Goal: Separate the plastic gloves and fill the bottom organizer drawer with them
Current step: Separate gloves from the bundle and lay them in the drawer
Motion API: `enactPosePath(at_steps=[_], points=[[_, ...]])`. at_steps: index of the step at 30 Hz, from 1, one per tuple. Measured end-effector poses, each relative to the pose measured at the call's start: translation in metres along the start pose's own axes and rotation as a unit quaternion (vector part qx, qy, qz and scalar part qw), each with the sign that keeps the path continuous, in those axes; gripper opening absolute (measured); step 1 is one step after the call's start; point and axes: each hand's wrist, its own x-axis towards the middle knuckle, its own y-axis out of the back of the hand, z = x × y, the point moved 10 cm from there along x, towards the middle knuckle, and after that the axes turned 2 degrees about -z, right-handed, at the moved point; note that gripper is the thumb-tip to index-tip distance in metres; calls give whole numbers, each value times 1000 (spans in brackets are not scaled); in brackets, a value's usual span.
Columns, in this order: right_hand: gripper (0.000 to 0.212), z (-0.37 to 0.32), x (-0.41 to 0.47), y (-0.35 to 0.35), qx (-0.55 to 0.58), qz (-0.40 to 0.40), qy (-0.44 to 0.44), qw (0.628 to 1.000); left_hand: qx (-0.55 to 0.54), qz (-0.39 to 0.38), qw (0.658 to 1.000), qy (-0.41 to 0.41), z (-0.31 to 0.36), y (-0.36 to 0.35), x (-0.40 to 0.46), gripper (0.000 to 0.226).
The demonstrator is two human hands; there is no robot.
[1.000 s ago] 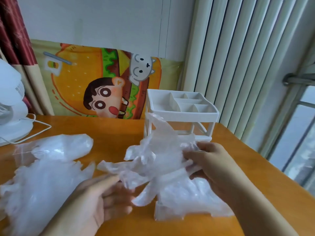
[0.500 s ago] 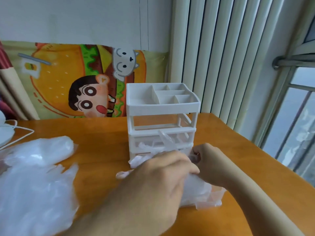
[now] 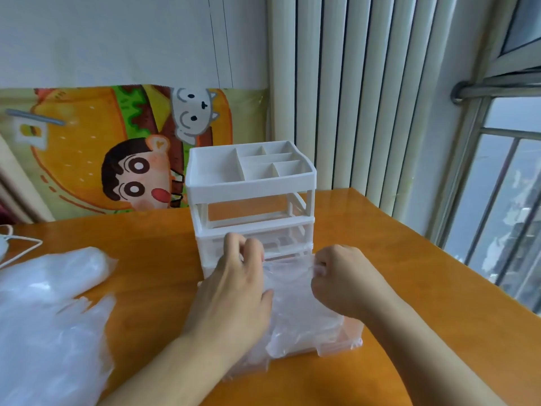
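We count one white organizer [image 3: 251, 183] near the table's [image 3: 409, 273] far edge, with one clear drawer [image 3: 336, 338] pulled out toward the near edge. Two hands, left hand [image 3: 234, 291] and right hand [image 3: 345, 282], are over it. One heap of plastic gloves [image 3: 49, 312] lies by the table's left edge; the single gloves cannot be counted.

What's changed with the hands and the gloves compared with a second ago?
A second ago both hands held a crumpled glove up in front of the organizer. Now the left hand and right hand have brought it down into the pulled-out bottom drawer, fingers curled on the plastic gloves there. The camera has also turned right. The glove pile on the table and the organizer stayed put.
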Motion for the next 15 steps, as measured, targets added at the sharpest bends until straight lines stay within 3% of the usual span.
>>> enactPosePath(at_steps=[2,4,8,11,15], points=[[25,-1,0,1,15,4,-4,1000,-13,2,998,-68,19,3,-6,27],[30,-2,0,2,29,11,-10,999,-32,-48,995,-82,27,-7,-8,8],[26,6,2,-1,49,36,-39,997,-68,-185,980,-13,13,-47,-2,53],[22,9,2,-2,2,36,-53,998,-59,-257,964,47,-3,-67,1,85],[20,9,6,-5,-51,32,-52,997,-39,-285,955,77,-14,-78,8,99]])
